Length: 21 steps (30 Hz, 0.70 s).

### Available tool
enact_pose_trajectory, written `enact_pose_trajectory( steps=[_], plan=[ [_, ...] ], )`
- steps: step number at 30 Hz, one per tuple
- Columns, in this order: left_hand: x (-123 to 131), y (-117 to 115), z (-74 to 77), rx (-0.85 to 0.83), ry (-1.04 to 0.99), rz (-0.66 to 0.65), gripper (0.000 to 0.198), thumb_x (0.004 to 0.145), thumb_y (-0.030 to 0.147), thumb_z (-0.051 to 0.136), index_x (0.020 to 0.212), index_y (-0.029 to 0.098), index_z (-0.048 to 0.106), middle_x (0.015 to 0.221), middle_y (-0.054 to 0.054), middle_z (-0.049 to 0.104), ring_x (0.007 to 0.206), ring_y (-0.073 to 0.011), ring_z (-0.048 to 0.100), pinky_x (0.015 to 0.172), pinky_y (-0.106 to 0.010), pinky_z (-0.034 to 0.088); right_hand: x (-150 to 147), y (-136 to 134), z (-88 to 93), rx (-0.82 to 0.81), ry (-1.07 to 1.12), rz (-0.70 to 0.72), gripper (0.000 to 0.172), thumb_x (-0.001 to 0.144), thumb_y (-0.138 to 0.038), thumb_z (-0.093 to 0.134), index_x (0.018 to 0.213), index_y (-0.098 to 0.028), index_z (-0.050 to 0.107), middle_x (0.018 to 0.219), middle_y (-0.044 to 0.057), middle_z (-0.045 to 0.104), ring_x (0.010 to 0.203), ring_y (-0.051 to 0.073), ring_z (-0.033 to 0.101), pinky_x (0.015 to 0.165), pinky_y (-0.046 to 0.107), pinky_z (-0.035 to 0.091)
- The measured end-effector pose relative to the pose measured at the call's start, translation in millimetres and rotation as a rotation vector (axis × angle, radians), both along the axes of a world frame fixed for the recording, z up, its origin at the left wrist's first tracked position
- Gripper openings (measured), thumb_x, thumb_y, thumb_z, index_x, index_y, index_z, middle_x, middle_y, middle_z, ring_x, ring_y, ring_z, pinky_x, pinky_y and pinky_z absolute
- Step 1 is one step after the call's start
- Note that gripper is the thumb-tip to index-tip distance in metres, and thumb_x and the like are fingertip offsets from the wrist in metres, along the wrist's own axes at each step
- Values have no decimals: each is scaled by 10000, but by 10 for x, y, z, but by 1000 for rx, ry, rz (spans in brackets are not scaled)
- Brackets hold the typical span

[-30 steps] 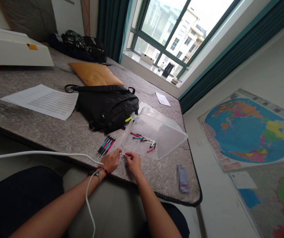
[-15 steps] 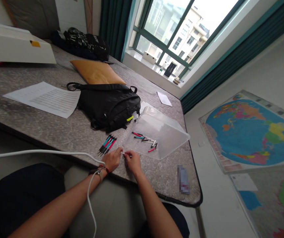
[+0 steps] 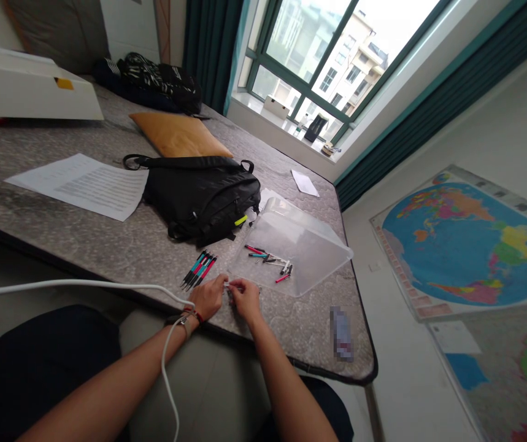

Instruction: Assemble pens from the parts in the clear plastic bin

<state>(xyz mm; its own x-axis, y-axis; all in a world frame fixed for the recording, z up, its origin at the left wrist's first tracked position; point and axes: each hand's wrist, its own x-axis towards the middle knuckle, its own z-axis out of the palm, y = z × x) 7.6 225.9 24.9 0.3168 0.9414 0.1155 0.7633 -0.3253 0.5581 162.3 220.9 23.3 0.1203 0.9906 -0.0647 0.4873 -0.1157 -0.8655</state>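
Observation:
My left hand (image 3: 208,297) and my right hand (image 3: 246,299) meet close to the mattress's front edge, fingertips pinched. Between them is a small pale piece (image 3: 226,284), too small to name. Just left of my left hand lie several red, teal and black pens (image 3: 199,269) side by side. Beyond my right hand, a clear plastic bin (image 3: 309,252) rests on its side, with loose red, teal, white and black pen parts (image 3: 270,259) in it. A white cable (image 3: 107,284) runs across my left wrist.
The patterned mattress (image 3: 102,239) bears a black backpack (image 3: 203,193), a printed sheet (image 3: 88,184), a brown envelope (image 3: 183,135) and a white box (image 3: 33,86). A blurred-out item (image 3: 341,333) lies near the right corner. A world map (image 3: 465,239) hangs on the right wall.
My right hand has shifted very slightly left, its fingers closer to my left hand's fingertips. The pens, bin and backpack have stayed put.

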Motion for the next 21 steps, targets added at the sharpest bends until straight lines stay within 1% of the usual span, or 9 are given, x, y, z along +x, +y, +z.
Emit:
enact_pose_trajectory(
  steps=[3, 7, 11, 15, 18, 21],
  plan=[
    [-3, -1, -5, 2, -8, 7, 265, 960, 221, 352, 1166, 233, 519, 973, -49, 717, 851, -206, 687, 675, -278, 453, -35, 1, -9, -48, 145, -39, 180, 769, -317, 662, 845, -162, 711, 690, 19, 702, 455, 124, 592, 446, 222, 439],
    [-8, -3, -14, 19, -24, -2, 268, 969, 223, 337, 1174, 237, 509, 1006, -43, 717, 868, -205, 688, 672, -276, 452, -102, -11, -5, -108, 365, -111, 262, 700, -383, 717, 813, -152, 666, 615, 2, 659, 433, 119, 568, 361, 193, 370],
    [-7, -3, -16, 25, -31, -4, 258, 979, 235, 324, 1170, 240, 497, 988, -34, 717, 858, -201, 689, 661, -271, 444, -148, -39, 10, -123, 501, -202, 285, 669, -367, 739, 834, -152, 649, 632, -2, 661, 451, 107, 568, 355, 174, 371],
    [-6, -4, -7, 22, -21, -1, 255, 979, 245, 325, 1167, 244, 497, 960, -33, 717, 829, -202, 688, 645, -271, 433, -172, -44, 16, -129, 552, -250, 284, 671, -346, 735, 855, -149, 648, 647, 2, 670, 465, 101, 576, 371, 167, 384],
    [-7, -4, 3, 20, -20, -2, 261, 972, 237, 330, 1170, 241, 500, 949, -37, 716, 827, -208, 687, 639, -275, 432, -167, -25, 26, -140, 528, -227, 282, 669, -348, 733, 851, -151, 647, 657, 9, 678, 473, 112, 588, 376, 176, 393],
    [-6, -5, 9, 13, -16, -6, 267, 967, 225, 333, 1170, 241, 506, 949, -39, 715, 827, -209, 686, 638, -276, 431, -137, -6, 53, -126, 438, -179, 264, 687, -354, 718, 849, -156, 655, 668, 17, 688, 485, 132, 602, 384, 196, 403]
  ],
)
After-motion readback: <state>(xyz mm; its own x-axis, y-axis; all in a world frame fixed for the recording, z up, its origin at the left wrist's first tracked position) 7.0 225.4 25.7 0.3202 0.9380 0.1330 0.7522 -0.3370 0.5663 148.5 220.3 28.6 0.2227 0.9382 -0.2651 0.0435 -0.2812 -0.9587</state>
